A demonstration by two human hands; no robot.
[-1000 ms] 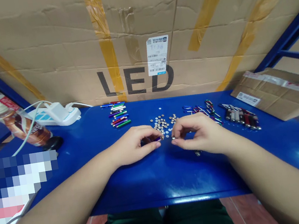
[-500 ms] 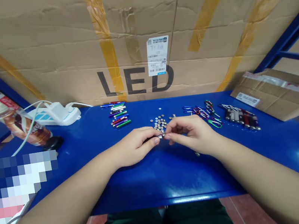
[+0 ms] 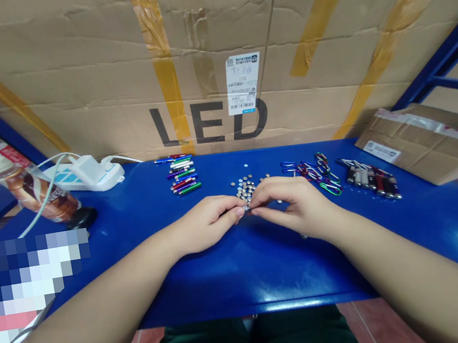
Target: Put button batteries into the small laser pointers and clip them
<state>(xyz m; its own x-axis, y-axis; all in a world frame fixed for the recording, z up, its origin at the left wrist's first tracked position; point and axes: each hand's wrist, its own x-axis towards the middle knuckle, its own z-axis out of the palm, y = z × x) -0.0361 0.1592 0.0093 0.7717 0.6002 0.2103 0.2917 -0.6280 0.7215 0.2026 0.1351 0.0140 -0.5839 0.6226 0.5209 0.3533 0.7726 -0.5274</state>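
Broadly, a large brown cardboard box printed LED point(image 3: 210, 52) walls off the back of the glossy blue metal table point(image 3: 270, 269). On the table's left side are a clear plastic drink bottle with a brown label point(image 3: 16, 176) and a white plastic power strip point(image 3: 85, 174). Along the middle lie a row of coloured metal tubes point(image 3: 181, 174), a bunch of coloured wire carabiners point(image 3: 314, 172) and, further right, a row of dark little torch heads point(image 3: 372, 182). A heap of silver button cells point(image 3: 245, 187) sits just behind the hands.

Both hands meet low over the table's centre. The left hand point(image 3: 205, 224) is closed around a small dark metal tube with a silver end point(image 3: 246, 208), with that end poking out towards the right. The right hand point(image 3: 295, 204) has its thumb and forefinger pinched together at the silver end, touching it. Whether they hold a cell there is too small to tell.

This looks like fine fitting work at the tube's mouth. It would go best with both wrists resting on the table and the left grip steady, so the tube lies level. The right fingertips should do the only moving, lined up square with the opening. Working close to the surface means anything that slips stays near the heap.
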